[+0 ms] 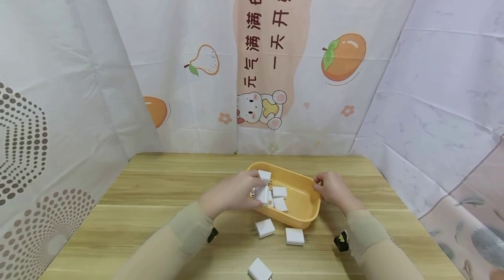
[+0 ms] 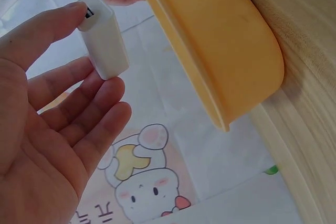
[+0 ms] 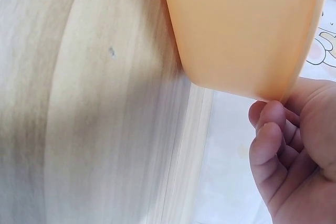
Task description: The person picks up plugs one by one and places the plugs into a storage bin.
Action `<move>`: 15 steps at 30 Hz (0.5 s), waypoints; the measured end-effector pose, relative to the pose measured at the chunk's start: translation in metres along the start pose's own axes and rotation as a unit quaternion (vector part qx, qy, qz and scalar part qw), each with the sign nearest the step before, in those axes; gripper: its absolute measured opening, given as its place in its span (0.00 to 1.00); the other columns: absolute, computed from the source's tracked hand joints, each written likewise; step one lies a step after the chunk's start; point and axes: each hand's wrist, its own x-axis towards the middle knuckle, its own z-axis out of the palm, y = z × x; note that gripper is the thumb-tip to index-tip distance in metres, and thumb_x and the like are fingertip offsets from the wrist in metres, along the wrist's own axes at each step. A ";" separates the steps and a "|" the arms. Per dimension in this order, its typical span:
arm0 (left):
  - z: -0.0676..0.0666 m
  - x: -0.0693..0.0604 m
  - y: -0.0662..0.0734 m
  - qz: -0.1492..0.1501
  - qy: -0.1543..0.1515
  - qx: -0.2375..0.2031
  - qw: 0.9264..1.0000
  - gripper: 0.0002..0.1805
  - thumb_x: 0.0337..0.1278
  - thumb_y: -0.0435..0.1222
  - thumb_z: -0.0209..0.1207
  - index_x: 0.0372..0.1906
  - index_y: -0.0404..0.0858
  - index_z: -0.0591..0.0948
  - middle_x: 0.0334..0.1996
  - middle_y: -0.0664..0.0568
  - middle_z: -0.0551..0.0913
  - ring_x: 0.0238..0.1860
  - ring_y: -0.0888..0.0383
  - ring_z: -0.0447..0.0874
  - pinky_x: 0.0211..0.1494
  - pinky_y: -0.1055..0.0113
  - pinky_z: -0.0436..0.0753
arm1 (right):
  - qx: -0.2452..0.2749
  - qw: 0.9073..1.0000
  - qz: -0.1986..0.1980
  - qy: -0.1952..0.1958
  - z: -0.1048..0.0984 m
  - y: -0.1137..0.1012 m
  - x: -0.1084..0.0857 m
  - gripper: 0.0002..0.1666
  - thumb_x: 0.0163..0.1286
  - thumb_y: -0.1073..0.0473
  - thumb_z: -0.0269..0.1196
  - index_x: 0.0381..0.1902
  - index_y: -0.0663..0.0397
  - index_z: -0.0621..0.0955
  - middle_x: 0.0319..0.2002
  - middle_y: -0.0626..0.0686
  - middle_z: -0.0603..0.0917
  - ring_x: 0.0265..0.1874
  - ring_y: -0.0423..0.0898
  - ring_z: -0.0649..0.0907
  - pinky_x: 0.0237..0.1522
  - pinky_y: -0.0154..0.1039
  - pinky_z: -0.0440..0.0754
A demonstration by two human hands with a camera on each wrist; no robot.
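Head view: the left hand (image 1: 234, 190) pinches a white, block-shaped plastic plug adapter (image 1: 261, 195) above the left end of a yellow-orange, rounded oblong plastic tray (image 1: 298, 200). The right hand (image 1: 334, 190) pinches the tray's right-end rim. Similar white adapters (image 1: 280, 204) lie inside the tray's left part. Two white two-pronged adapters, one (image 1: 265, 228) left of the other (image 1: 294, 236), lie just beyond the tray's near side; a third loose adapter (image 1: 260, 269) lies farther from it, toward the person. The pale wood-grain table (image 1: 165, 192) carries the tray.

Left wrist view: thumb and fingertips grip the adapter by its ends, apart from the tray wall; a dark slot shows beside the thumb.

Right wrist view: curled fingers hold the tray's end rim.
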 end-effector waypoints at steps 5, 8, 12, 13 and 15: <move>0.003 0.018 -0.003 -0.010 -0.007 -0.009 1.000 0.19 0.52 0.44 0.74 0.48 0.42 0.87 0.39 0.56 0.78 0.36 0.62 0.76 0.39 0.71 0.77 | 0.006 1.000 0.003 0.000 0.001 0.001 0.000 0.05 0.69 0.65 0.63 0.32 0.57 0.83 0.15 0.49 0.76 0.12 0.43 0.77 0.14 0.38 0.77; 0.005 0.029 -0.004 -0.014 -0.014 -0.002 1.000 0.19 0.53 0.46 0.74 0.47 0.42 0.87 0.41 0.55 0.79 0.39 0.61 0.76 0.43 0.69 0.77 | 0.006 1.000 0.004 0.001 0.001 0.001 0.000 0.05 0.69 0.65 0.63 0.32 0.57 0.83 0.15 0.49 0.76 0.11 0.43 0.77 0.15 0.38 0.77; 0.007 0.043 -0.004 -0.024 -0.030 0.004 0.999 0.21 0.55 0.47 0.72 0.52 0.42 0.87 0.45 0.55 0.81 0.42 0.61 0.76 0.47 0.68 0.78 | 0.002 1.000 0.004 0.000 0.001 0.001 0.000 0.04 0.69 0.65 0.63 0.32 0.58 0.83 0.16 0.49 0.76 0.12 0.43 0.77 0.15 0.38 0.77; 0.008 0.046 -0.003 -0.028 -0.033 0.003 0.999 0.22 0.56 0.48 0.72 0.53 0.43 0.87 0.46 0.55 0.81 0.42 0.62 0.76 0.47 0.68 0.78 | 0.002 1.000 0.003 0.000 0.001 0.001 0.000 0.04 0.69 0.65 0.63 0.32 0.58 0.84 0.16 0.49 0.76 0.12 0.43 0.77 0.15 0.38 0.77; 0.010 0.052 -0.003 -0.036 -0.040 0.004 0.999 0.22 0.57 0.48 0.71 0.54 0.43 0.87 0.47 0.54 0.81 0.42 0.62 0.77 0.47 0.68 0.79 | 0.002 1.000 0.001 0.000 0.000 0.001 0.000 0.04 0.69 0.65 0.63 0.33 0.58 0.84 0.16 0.50 0.76 0.12 0.43 0.77 0.15 0.38 0.77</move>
